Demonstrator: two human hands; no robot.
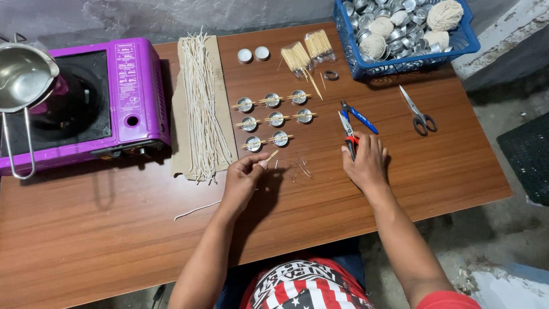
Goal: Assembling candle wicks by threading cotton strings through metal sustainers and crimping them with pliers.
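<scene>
My left hand pinches a short wooden stick just below the rows of small metal cups, each with a stick laid across it. My right hand rests on the table with its fingers closed on the handle of red-handled pliers. Blue-handled pliers lie just beyond. A loose white wick lies on the table under my left forearm.
A purple portable stove with a steel pot stands at the left. White wicks lie on cardboard. Two bundles of sticks, two white tealights, scissors and a blue basket of cups and string balls sit behind.
</scene>
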